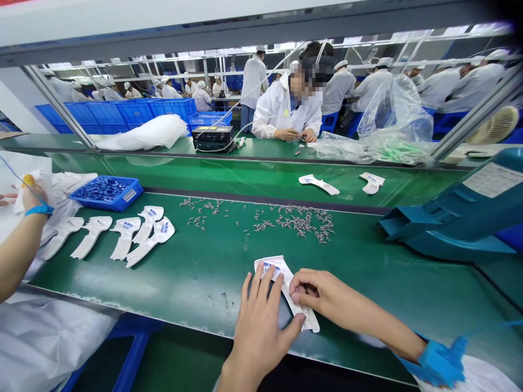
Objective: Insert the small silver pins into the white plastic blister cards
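A white curved plastic shell point(295, 275) with small blue pieces at its upper end lies near the front of the green bench. My left hand point(261, 326) rests over it, fingers spread, with fingertips on the upper end and the thumb near the lower end. At the shell's middle, my right hand point(316, 291) is pinched, fingertips down at its surface; anything between them is too small or hidden to make out. A blue strap point(443, 362) circles my right wrist. Beyond both hands, many tiny metal screws point(304, 222) lie scattered.
Several similar shells point(125, 237) lie at the left, near a blue bin point(107, 193) of small blue parts. A neighbour's hand point(35, 196) works at far left. Two shells point(318, 184) sit past a dark ledge. A teal machine point(457, 207) stands right; a person point(288, 109) sits opposite.
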`<action>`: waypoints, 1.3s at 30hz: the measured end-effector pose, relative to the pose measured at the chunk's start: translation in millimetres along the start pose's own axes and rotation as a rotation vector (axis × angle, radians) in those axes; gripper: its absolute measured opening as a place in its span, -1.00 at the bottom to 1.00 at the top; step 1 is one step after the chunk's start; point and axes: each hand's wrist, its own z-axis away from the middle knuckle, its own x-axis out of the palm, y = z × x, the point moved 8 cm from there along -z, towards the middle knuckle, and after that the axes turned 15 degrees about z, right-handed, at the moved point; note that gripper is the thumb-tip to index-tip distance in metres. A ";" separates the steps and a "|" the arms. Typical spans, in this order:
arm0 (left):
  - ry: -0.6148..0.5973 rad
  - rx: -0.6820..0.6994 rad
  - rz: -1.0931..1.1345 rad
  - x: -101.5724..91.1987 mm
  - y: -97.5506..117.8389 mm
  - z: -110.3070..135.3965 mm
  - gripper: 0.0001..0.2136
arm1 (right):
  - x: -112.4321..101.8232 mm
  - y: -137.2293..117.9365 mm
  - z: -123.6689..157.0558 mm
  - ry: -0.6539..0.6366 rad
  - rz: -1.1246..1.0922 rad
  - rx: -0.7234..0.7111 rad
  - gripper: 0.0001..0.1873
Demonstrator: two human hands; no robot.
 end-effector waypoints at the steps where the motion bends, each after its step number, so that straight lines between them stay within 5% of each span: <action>1: 0.001 -0.004 0.006 -0.3 0.1 -0.1 -0.42 | -0.7 0.4 0.2 0.005 0.001 0.001 -0.82; 27: -0.018 0.015 -0.029 2.5 -1.3 -2.1 -0.43 | -0.3 23.1 -1.7 -0.048 -0.038 0.060 -0.79; 33: -0.069 0.046 -0.072 4.7 -1.2 -2.4 -0.43 | -77.7 106.9 -3.8 0.482 0.318 0.301 -0.71; 39: -0.057 0.056 -0.090 3.1 -0.9 -3.6 -0.44 | -78.6 137.9 -16.5 0.498 0.477 0.301 -0.75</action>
